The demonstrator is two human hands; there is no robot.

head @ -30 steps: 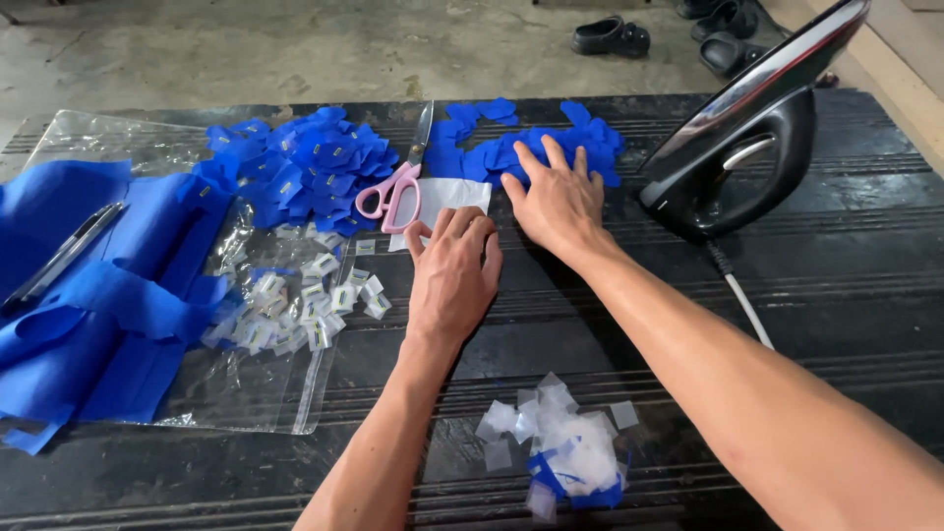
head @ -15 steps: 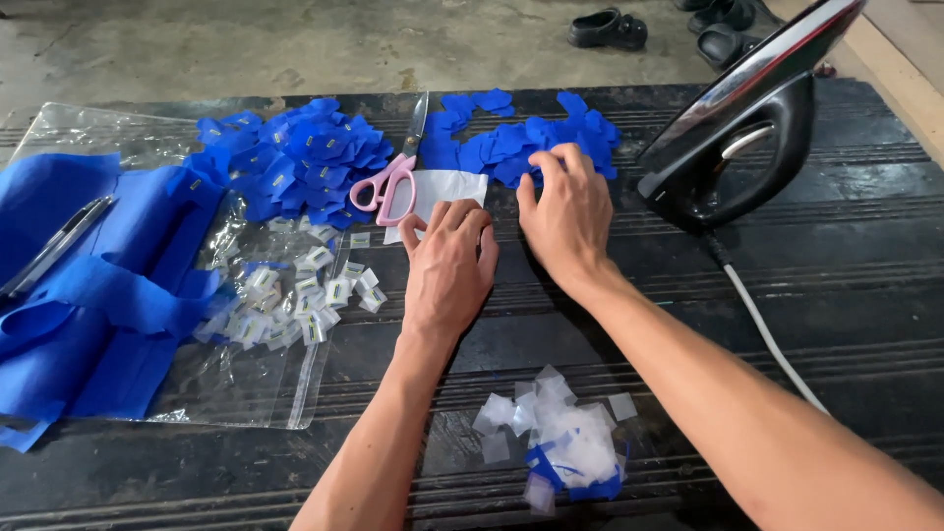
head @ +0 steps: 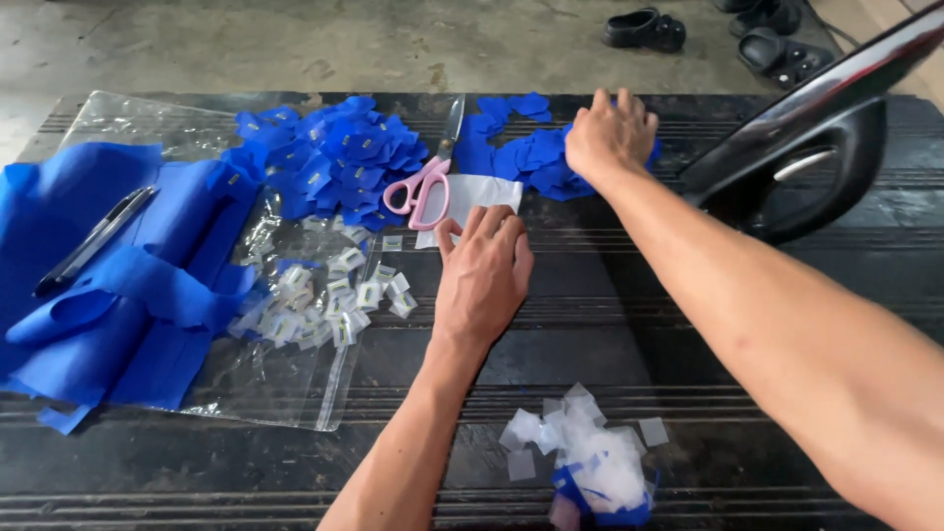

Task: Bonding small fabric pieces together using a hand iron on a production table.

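My left hand (head: 484, 277) lies flat, palm down, with its fingertips pressing the lower edge of a small white sheet (head: 477, 195). Pink-handled scissors (head: 423, 189) lie just left of that sheet, blades pointing away from me. My right hand (head: 610, 133) reaches further back, its fingers curled down into a pile of small blue fabric pieces (head: 526, 157). A larger heap of the same blue pieces (head: 334, 162) sits to the left of the scissors.
A black iron (head: 796, 162) stands at the right. Folded blue cloth (head: 108, 285) with a black pen (head: 93, 241) lies on the left, over a clear plastic bag (head: 285, 383) strewn with several small white tags (head: 329, 300). White scraps (head: 590, 457) lie near me. Sandals (head: 644, 28) are on the floor.
My right hand has left the white sheet and moved back and to the right onto the blue pile, with its fingers curling in. My left hand has stayed on the sheet.
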